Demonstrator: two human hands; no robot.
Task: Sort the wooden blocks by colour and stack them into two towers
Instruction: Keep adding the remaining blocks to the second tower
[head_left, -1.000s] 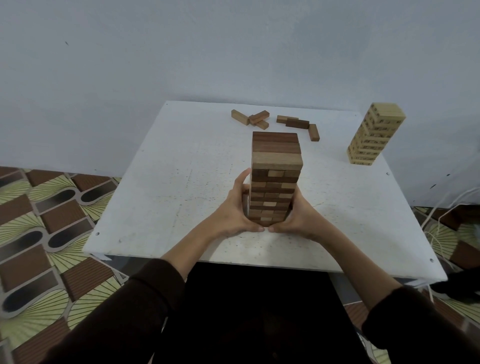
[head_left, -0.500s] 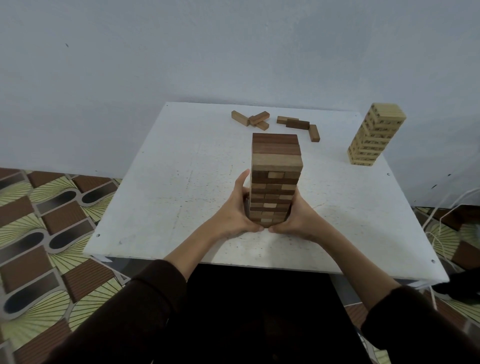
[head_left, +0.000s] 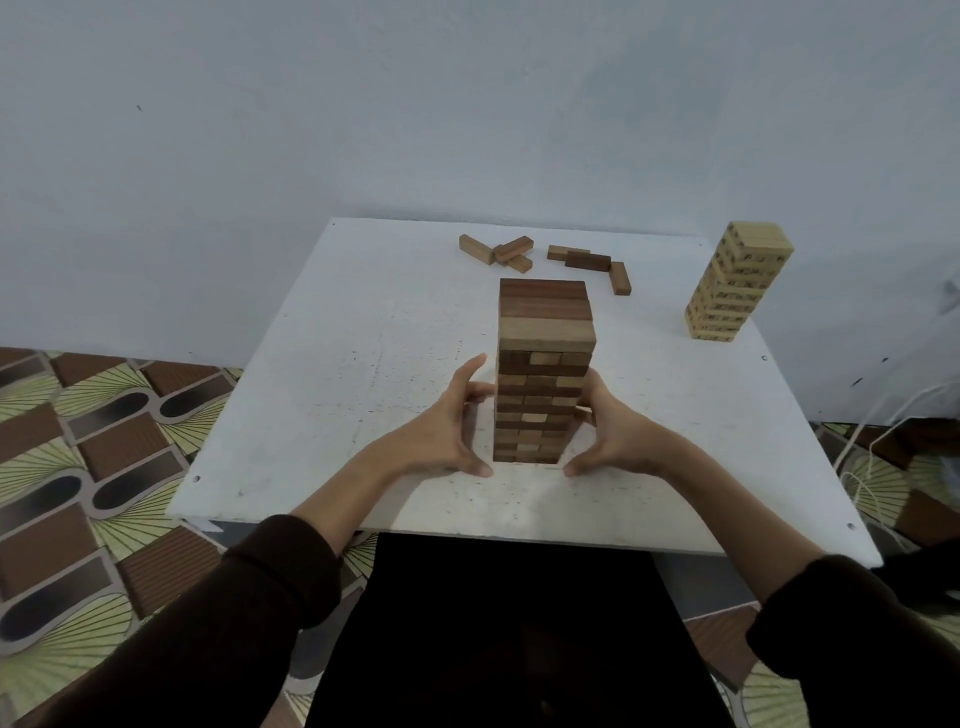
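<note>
I see my left hand (head_left: 441, 436) and right hand (head_left: 618, 441) spread wide, gripping nothing, flanking the brown tower (head_left: 543, 374) near the front edge of the table (head_left: 363, 364), open tabletop on both sides.

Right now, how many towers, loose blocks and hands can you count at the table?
Towers: 2, the brown tower and the pale tower
Loose blocks: 6, three in the left bunch, three in the right bunch
Hands: 2, left hand and right hand
Total: 10

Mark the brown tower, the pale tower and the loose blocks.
brown tower (head_left: 540, 395), head view, front face.
pale tower (head_left: 730, 293), head view, side face midway up.
loose blocks (head_left: 587, 261), head view, darkest block.
</note>
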